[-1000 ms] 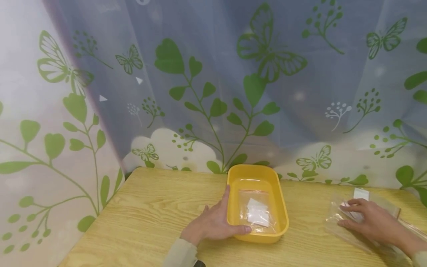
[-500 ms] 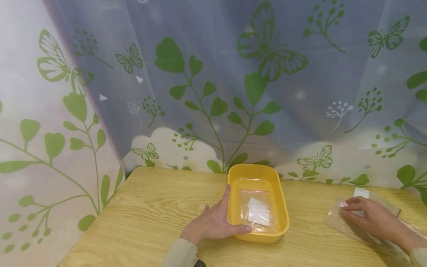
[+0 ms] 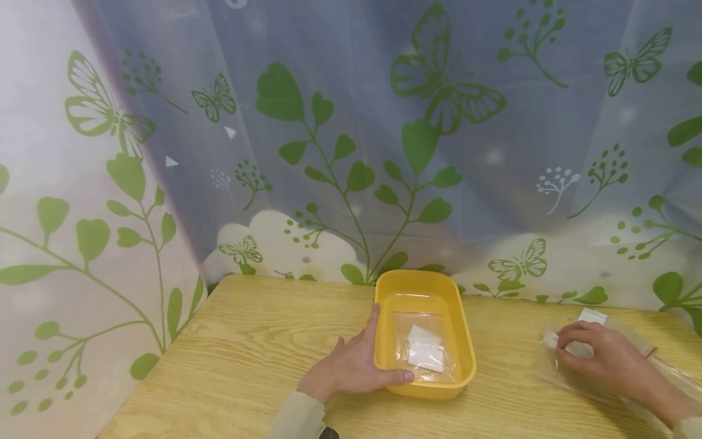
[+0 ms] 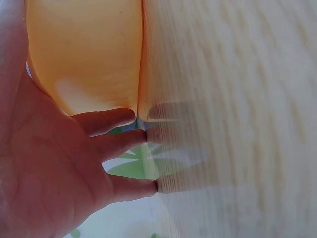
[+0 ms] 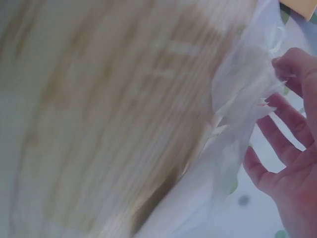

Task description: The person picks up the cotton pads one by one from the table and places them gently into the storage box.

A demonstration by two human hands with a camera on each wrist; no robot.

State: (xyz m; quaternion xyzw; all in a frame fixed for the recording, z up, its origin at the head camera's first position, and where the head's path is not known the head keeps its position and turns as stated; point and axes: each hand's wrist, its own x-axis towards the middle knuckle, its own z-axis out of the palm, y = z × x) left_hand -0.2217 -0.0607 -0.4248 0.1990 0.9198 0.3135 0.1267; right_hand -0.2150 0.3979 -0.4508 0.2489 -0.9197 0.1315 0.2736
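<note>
Wood-grain table. Yellow tray, five o'clock in head view; left hand spread against its nine-o'clock side. Clear bag, three o'clock of tray, pinched by right hand. White contents, bagged, inside tray.

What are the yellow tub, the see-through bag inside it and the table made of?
The yellow tub looks like smooth plastic: even colour, soft shine. The bag in it seems glossy clear plastic, as it glints and yellow shows through. The table has wood grain and a faint sheen: maybe real wood, maybe printed.
</note>
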